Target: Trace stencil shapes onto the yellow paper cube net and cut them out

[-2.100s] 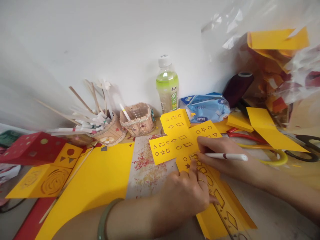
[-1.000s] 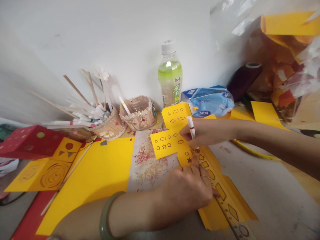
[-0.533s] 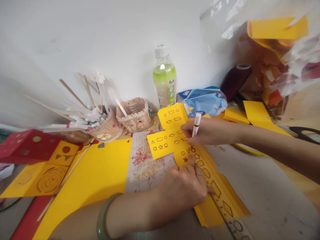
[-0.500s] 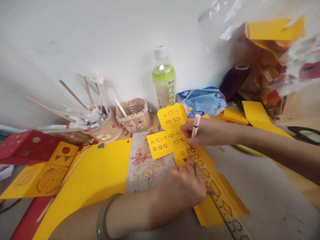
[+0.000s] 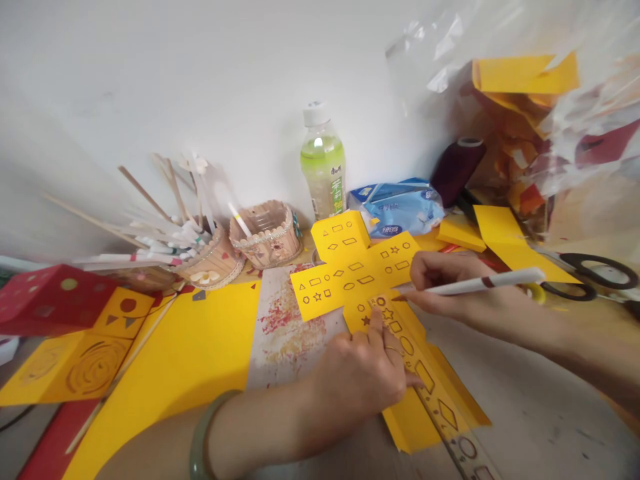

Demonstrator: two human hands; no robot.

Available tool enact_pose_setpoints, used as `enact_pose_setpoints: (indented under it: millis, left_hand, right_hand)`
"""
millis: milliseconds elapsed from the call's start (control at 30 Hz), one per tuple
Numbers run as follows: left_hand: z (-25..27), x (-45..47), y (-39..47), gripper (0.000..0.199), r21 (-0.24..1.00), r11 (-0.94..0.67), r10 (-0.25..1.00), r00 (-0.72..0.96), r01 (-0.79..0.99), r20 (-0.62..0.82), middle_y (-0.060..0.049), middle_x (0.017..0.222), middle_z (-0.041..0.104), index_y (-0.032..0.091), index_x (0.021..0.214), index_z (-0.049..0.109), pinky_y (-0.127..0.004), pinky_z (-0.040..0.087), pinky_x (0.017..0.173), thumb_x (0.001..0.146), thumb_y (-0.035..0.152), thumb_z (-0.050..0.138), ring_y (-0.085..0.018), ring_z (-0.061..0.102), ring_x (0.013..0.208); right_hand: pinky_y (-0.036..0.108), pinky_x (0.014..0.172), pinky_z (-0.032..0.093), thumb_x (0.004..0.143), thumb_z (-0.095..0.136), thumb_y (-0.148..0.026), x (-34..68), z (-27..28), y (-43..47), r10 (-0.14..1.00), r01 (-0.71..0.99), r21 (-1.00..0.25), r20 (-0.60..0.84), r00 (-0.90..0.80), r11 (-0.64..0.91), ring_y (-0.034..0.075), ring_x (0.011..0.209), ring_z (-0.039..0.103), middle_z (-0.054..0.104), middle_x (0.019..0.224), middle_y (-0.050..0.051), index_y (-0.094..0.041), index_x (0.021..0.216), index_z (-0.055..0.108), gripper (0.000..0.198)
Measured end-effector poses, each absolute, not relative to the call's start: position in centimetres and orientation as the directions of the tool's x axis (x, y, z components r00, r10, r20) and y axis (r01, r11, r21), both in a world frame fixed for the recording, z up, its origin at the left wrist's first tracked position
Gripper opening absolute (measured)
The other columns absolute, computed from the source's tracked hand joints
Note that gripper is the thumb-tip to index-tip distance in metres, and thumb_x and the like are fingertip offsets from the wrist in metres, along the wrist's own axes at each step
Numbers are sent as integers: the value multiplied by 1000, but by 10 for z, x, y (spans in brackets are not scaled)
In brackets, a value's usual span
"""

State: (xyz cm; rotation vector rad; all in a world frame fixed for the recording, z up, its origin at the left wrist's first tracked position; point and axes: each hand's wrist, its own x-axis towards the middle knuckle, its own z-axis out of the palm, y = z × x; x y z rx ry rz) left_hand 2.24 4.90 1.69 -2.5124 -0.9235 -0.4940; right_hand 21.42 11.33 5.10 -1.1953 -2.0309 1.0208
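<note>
My right hand (image 5: 445, 283) pinches a white marker (image 5: 510, 277) with a dark red band; it lies tilted nearly flat, tip pointing left just over the stencil's upper end. Under my left hand (image 5: 360, 373) lies a clear stencil ruler (image 5: 447, 413) with cut-out shapes; its index finger and thumb press it down and the other fingers are curled. Beneath the ruler is a cross-shaped yellow card (image 5: 327, 257) with folded flaps. Outlined triangles, rectangles, stars and ovals cover its upper panels, and a filled star shows beside the ruler.
Behind the card stand a green drink bottle (image 5: 323, 167) and a blue wipes packet (image 5: 400, 207). Two craft baskets (image 5: 265, 233) with markers and sticks are further left. A red box (image 5: 50, 300) and yellow sheet (image 5: 200, 360) lie left; scissors (image 5: 600, 267) lie right.
My right hand has moved right, off the card's right arm, uncovering drawn shapes there. The marker has tipped from upright to nearly flat. My left hand stays on the ruler.
</note>
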Motion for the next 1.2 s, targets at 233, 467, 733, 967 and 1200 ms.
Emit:
enact_pose_setpoints:
  millis: [233, 467, 733, 967, 1200]
  left_hand:
    - [19, 22, 49, 59, -267, -702, 529, 735, 660, 425, -26, 96, 69, -3, 97, 67, -22, 44, 34, 89, 53, 52, -16, 62, 47]
    - [17, 23, 49, 60, -262, -697, 516, 721, 667, 463, -25, 92, 70, -3, 95, 68, -23, 44, 33, 89, 54, 51, -17, 62, 47]
    - [19, 22, 50, 61, -260, -706, 513, 729, 658, 452, -24, 93, 70, -2, 94, 69, -23, 43, 31, 82, 56, 60, -16, 60, 44]
    - [21, 22, 50, 66, -260, -710, 508, 731, 655, 455, -24, 92, 70, -3, 94, 70, -23, 45, 32, 72, 59, 70, -19, 63, 47]
    - [20, 23, 50, 68, -268, -701, 507, 726, 661, 464, -24, 92, 70, -2, 94, 70, -23, 44, 30, 71, 62, 69, -18, 62, 45]
  right_hand:
    - [24, 46, 29, 83, 51, -30, 206, 50, 100, 865, 522, -773, 67, -498, 361, 10, 53, 38, 44, 58, -4, -22, 63, 40, 24]
    - [23, 46, 32, 84, 50, -32, 201, 47, 102, 842, 517, -762, 68, -535, 390, 10, 53, 40, 47, 59, -4, -22, 63, 41, 26]
    - [22, 45, 31, 84, 49, -33, 203, 48, 104, 817, 512, -755, 54, -574, 410, 10, 52, 40, 47, 58, -4, -21, 63, 42, 25]
    - [22, 44, 29, 81, 50, -24, 204, 49, 110, 778, 524, -737, 4, -628, 427, 9, 51, 38, 45, 56, -5, -21, 63, 40, 20]
    - [21, 45, 29, 82, 50, -23, 204, 49, 115, 741, 505, -711, 34, -671, 490, 9, 51, 37, 44, 56, -6, -21, 63, 41, 21]
